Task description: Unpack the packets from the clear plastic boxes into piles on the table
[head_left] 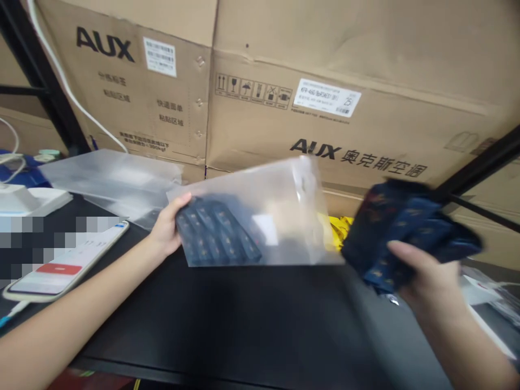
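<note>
Frosted plastic bag (252, 200) is held up before large cardboard boxes (264, 130), above a black tabletop (244, 325). Just beyond its right end is a loose patterned bundle (398, 227) of dark blue cloth; inside the bag's left end lies similar folded cloth (215, 233). The right hand (430, 281) clasps the bundle, thumb across its front. The left hand (168, 225) pinches the bag's left edge, beside the folded cloth. A white slip (266, 229) shows mid-bag.
</note>
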A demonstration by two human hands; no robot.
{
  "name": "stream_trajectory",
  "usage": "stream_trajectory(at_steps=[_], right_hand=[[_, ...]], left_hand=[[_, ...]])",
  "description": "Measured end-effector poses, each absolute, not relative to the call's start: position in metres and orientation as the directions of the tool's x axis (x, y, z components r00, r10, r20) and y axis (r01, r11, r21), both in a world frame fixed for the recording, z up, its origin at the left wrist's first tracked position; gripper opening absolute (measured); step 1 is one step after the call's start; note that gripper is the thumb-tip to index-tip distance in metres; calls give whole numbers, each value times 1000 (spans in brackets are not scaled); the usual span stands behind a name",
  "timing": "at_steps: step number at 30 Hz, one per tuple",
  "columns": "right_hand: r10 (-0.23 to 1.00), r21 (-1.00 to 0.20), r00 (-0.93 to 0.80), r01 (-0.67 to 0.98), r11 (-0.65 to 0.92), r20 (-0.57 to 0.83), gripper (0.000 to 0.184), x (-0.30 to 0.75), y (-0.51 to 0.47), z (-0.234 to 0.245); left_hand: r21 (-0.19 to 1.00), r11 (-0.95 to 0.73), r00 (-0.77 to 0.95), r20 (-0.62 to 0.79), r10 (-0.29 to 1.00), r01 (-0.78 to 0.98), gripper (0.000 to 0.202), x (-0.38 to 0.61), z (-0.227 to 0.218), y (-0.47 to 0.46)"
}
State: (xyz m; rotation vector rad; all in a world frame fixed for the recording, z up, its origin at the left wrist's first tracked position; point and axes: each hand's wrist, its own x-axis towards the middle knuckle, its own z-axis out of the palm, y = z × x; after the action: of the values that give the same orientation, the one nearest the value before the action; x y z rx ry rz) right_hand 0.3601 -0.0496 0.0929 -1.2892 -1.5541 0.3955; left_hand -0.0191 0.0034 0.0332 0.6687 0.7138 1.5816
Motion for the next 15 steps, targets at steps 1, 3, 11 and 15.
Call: stream_trajectory(at_steps=[1, 3, 11, 15], right_hand=[[856, -819, 178, 435, 374, 485, 54, 364, -50, 98], [849, -852, 247, 383, 358, 468, 50, 363, -49, 104], [873, -417, -486, 801, 429, -36, 60, 285, -36, 65], [903, -271, -410, 890, 365, -129, 75, 260, -31, 43]], left_hand=[[732, -111, -145, 18, 989, -672, 16, -21, 35, 5], [656, -136, -187, -8, 982, -742, 17, -25, 36, 7], [538, -151, -209, -47, 977, -829, 24, -31, 38, 8], [530, -145, -183, -19, 983, -836, 19, -33, 37, 8]])
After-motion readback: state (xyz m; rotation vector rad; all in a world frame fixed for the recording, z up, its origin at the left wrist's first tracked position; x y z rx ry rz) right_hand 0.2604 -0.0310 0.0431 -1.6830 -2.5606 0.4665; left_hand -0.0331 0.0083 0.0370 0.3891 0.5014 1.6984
